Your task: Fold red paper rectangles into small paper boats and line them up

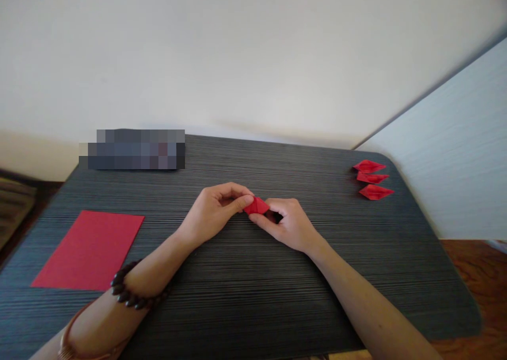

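Over the middle of a dark striped table [245,291], my left hand [216,209] and my right hand [287,223] meet. Both pinch a small folded piece of red paper [256,205] between thumb and fingers, one from each side. The piece is held just above the tabletop and is partly hidden by my fingertips. A dark bead bracelet [129,291] circles my left wrist.
A flat red sheet of paper [89,250] lies at the table's left. Three finished red folded pieces [372,180] sit in a column at the far right corner. A blurred dark object [134,149] rests at the far left edge. A pale wall panel [455,154] stands beside the table's right side.
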The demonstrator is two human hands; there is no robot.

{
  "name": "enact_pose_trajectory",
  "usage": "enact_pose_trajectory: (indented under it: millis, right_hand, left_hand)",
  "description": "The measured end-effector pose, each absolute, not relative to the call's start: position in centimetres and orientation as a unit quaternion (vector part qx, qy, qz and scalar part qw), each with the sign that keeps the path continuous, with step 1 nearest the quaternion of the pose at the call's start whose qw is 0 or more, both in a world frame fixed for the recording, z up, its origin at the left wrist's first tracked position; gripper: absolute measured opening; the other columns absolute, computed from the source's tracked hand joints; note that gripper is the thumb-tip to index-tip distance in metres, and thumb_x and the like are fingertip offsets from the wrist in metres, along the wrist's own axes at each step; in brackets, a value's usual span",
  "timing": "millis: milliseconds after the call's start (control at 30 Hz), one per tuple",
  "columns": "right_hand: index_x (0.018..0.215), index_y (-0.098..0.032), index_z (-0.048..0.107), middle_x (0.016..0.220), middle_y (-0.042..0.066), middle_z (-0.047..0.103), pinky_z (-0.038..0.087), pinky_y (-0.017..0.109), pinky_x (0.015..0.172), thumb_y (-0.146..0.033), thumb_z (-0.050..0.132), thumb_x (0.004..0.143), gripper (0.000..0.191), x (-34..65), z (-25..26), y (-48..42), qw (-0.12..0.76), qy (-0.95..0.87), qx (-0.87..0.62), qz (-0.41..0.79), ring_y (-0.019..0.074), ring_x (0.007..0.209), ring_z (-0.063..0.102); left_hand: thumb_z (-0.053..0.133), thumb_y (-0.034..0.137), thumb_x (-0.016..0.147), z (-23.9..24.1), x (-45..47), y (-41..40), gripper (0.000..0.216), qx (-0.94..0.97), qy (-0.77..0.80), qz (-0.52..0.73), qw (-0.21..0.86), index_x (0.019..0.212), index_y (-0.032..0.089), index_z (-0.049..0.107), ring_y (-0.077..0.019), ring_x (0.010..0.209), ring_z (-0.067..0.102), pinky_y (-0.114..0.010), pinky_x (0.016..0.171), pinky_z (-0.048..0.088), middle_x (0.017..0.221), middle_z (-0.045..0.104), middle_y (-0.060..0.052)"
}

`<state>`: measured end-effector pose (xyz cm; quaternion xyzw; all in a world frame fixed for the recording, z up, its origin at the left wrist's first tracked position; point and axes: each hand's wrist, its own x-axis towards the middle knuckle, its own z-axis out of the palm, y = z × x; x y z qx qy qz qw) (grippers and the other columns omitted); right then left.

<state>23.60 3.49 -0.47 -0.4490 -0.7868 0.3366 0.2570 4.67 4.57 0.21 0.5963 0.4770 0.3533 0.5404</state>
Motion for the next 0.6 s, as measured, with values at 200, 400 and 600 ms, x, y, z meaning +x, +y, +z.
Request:
enact_pose_trajectory:
  millis: [200, 400, 600]
  right_hand:
    - [0.066, -0.016, 0.062, 0.057, -0.002, 0.056, 0.032, 0.022, 0.051, -0.034, 0.054, 0.088, 0.029, 23.57, -0.47, 3.48, 0.261, -0.778, -0.451, 0.352, 0.0076, 0.049, 0.046]
    - [0.083, -0.017, 0.060, 0.066, -0.002, 0.055, 0.037, 0.023, 0.054, -0.029, 0.056, 0.085, 0.012, 23.77, -0.31, 3.40, 0.315, -0.783, -0.430, 0.322, 0.0087, 0.055, 0.046]
    - [0.092, -0.019, 0.062, 0.077, 0.000, 0.062, 0.039, 0.021, 0.052, -0.026, 0.056, 0.088, 0.010, 24.02, -0.89, 3.68, 0.382, -0.771, -0.427, 0.278, 0.0076, 0.055, 0.049]
  left_hand:
    - [0.066, 0.031, 0.080, 0.31, 4.84, 4.45, 0.015, 0.586, 0.489, 0.363, 0.534, 0.086, 0.017, 0.070, -0.0132, 0.079, 0.064, -0.022, 0.075, 0.050, 0.085, 0.072, -0.001]
    - [0.065, 0.033, 0.081, 0.65, 4.80, 4.47, 0.017, 0.611, 0.499, 0.334, 0.516, 0.086, 0.018, 0.070, -0.0114, 0.071, 0.061, -0.021, 0.066, 0.048, 0.082, 0.070, 0.000]
    - [0.064, 0.036, 0.081, 0.59, 4.75, 4.61, 0.018, 0.645, 0.511, 0.299, 0.484, 0.086, 0.021, 0.072, -0.0122, 0.068, 0.059, -0.023, 0.062, 0.045, 0.083, 0.070, 0.000]
